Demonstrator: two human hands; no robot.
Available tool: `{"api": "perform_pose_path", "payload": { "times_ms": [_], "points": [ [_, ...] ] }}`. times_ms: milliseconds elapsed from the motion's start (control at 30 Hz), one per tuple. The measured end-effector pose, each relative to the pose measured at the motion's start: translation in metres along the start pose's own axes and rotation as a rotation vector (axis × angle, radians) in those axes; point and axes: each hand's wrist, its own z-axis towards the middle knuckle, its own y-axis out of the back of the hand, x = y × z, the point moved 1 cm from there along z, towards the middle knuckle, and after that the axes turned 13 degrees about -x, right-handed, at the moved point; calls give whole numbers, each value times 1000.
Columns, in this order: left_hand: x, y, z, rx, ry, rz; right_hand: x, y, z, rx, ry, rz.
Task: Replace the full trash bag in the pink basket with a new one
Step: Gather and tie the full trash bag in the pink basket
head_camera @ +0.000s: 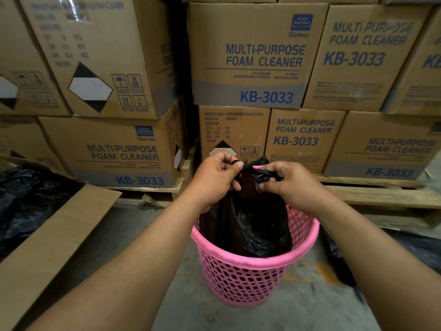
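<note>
A pink perforated basket (248,280) stands on the concrete floor in front of me. Inside it sits a black trash bag (250,225), its top gathered and pulled up above the rim. My left hand (213,179) pinches the bag's gathered top on the left side. My right hand (290,185) grips the twisted black plastic on the right. Both hands meet over the far side of the basket, with the bag's neck stretched between them. The bag's contents are hidden.
Stacked cardboard boxes (253,56) of foam cleaner on wooden pallets (381,192) form a wall just behind the basket. An open cardboard box flap (55,240) with black plastic (26,201) lies at left. More black plastic (343,266) lies on the floor at right.
</note>
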Motion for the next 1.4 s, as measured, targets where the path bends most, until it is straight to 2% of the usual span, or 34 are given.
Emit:
{"api": "perform_pose_path", "payload": {
  "times_ms": [33, 100, 200, 267, 367, 400, 500, 633, 800, 867, 1000, 1167, 1267, 1400],
  "points": [
    [0, 1, 0, 0, 3, -4, 3, 1, -1, -27, 60, -159],
    [0, 3, 0, -9, 7, -6, 7, 1, -1, -89, 174, -310],
    [-1, 5, 0, -16, 16, -5, 14, 1, -1, -164, 311, -317],
    [-3, 6, -1, -13, 26, -5, 14, -1, -2, -147, 258, -155],
    [-4, 6, -1, -19, 44, -3, 16, -3, -7, -44, 47, 292],
    [-3, 7, -1, -22, 51, -4, 18, -2, -9, -8, 28, 330],
    [-3, 8, -2, -17, 61, 13, 19, 1, -11, 61, 22, 306],
    [-4, 8, -2, -5, 67, 33, 19, 2, -12, 40, 63, 202],
    [-3, 9, -1, 17, 72, 49, 20, 3, -14, 88, 8, 227],
    [-3, 9, -2, 17, 65, 68, 19, 5, -12, 51, 47, 128],
    [-4, 9, -3, 10, 46, 101, 16, 8, -6, -128, 203, -144],
    [-12, 13, -3, -15, 26, 95, 29, 9, -8, -360, 413, -298],
    [-35, 17, 0, -41, -106, 211, 55, 17, -11, -433, 468, -307],
    [-95, 26, 16, -95, -430, 493, 107, 37, 3, -365, 510, -498]
  ]
}}
